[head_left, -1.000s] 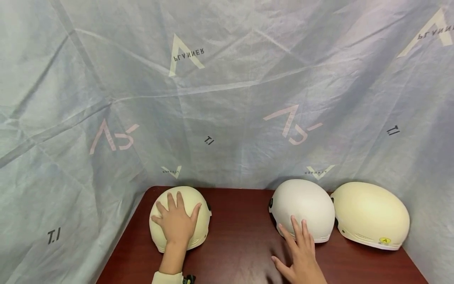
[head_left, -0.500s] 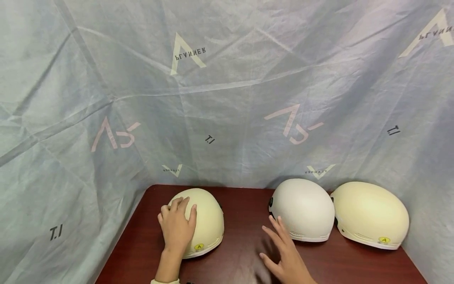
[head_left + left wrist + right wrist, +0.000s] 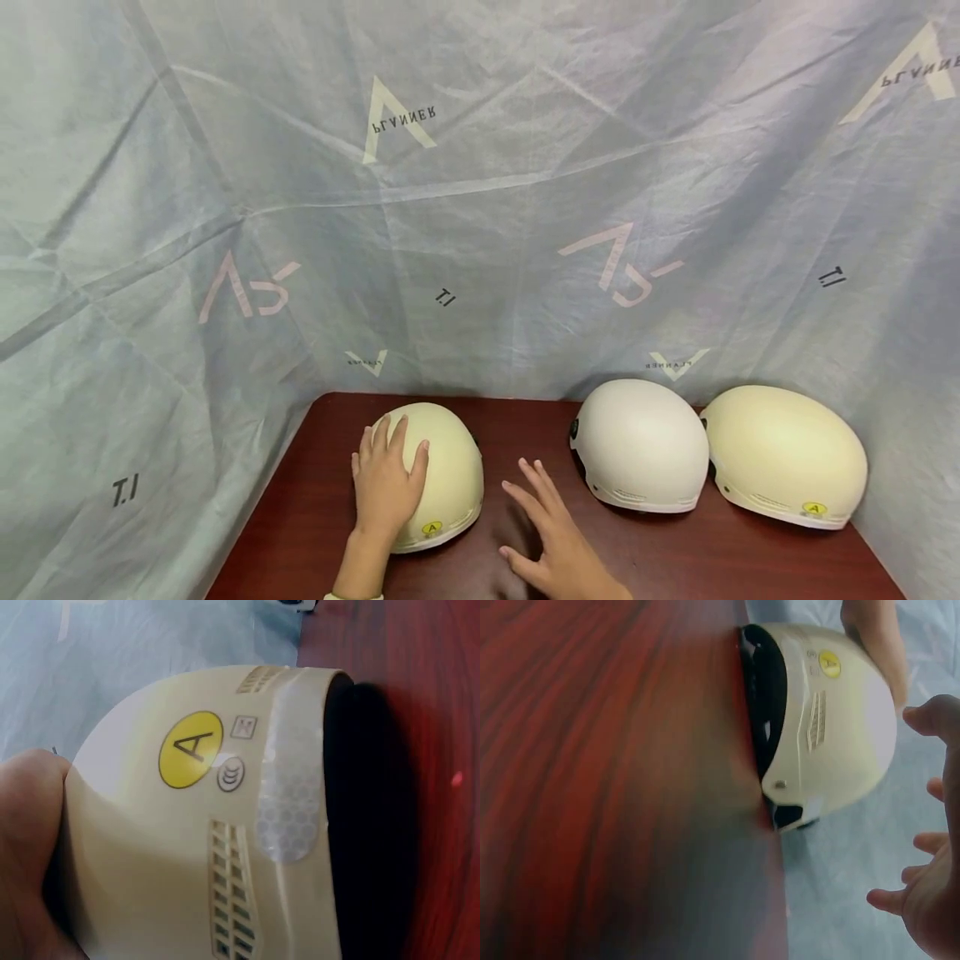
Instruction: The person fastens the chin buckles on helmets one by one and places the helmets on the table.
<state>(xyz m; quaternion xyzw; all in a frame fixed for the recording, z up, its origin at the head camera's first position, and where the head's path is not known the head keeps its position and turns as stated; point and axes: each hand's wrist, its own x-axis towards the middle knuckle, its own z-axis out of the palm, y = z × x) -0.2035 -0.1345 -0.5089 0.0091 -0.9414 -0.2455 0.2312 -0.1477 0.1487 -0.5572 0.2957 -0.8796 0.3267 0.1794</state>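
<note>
A cream helmet (image 3: 450,467) with a yellow "A" sticker sits on the left part of the dark red table (image 3: 517,425). My left hand (image 3: 386,483) lies over its upper left side, fingers spread along the shell. In the left wrist view the helmet's (image 3: 165,847) vents, stickers and rim show close up, with part of the hand (image 3: 26,825) at the edge. My right hand (image 3: 558,533) hovers over the table to the right of this helmet, fingers spread and holding nothing. The right wrist view shows the helmet (image 3: 847,742) beyond the right hand's fingers (image 3: 930,712).
A white helmet (image 3: 641,446) stands on the right half of the table. Close beside it, at the far right, is another cream helmet (image 3: 787,454), also with a yellow "A" sticker. Grey printed sheeting (image 3: 480,250) hangs behind the table and along its sides.
The left cream helmet has turned under my left hand and shifted right and nearer, bringing its yellow sticker into view. My right hand has moved left, away from the white helmet.
</note>
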